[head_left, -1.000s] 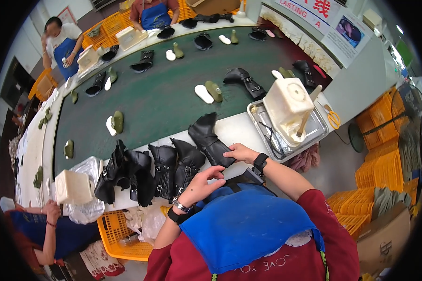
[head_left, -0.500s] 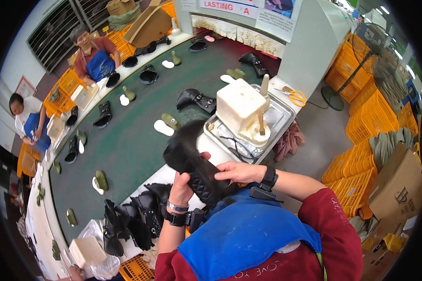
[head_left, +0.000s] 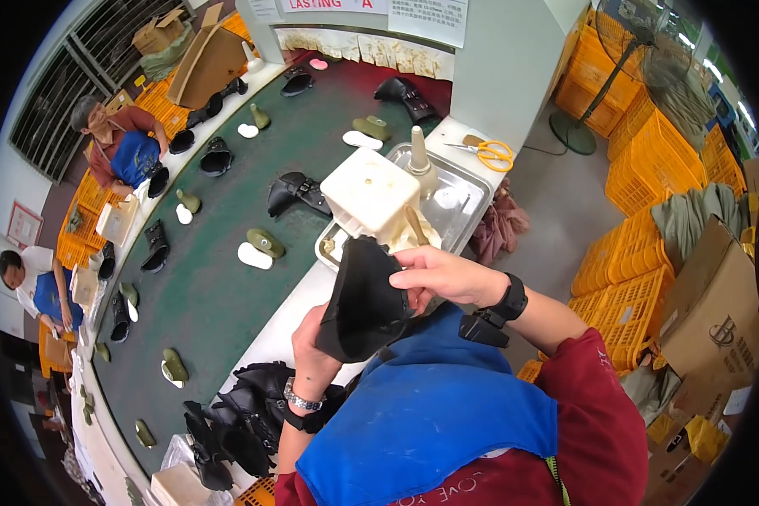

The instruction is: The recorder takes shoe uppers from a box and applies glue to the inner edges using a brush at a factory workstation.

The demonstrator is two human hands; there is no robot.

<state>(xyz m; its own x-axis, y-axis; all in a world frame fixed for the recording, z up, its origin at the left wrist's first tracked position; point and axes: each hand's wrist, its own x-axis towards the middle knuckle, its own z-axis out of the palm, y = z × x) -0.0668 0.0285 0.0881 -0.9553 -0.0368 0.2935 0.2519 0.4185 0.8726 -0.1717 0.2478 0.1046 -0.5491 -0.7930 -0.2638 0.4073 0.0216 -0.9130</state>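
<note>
Your right hand [head_left: 447, 278]: fingers clamped on black boot [head_left: 363, 291] at rim. Left hand [head_left: 312, 339] supports it, fingers hidden, closure unclear. Boot over bench [head_left: 277, 337], likely mid-handling; near-left boot pile [head_left: 266, 396] unheld.

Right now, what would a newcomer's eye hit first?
The black boot upper, near the centre, held between the left hand and right hand. Next, the big curved green surface beyond it, dotted with more black boots. Then the orange crates stacked at right.
</note>
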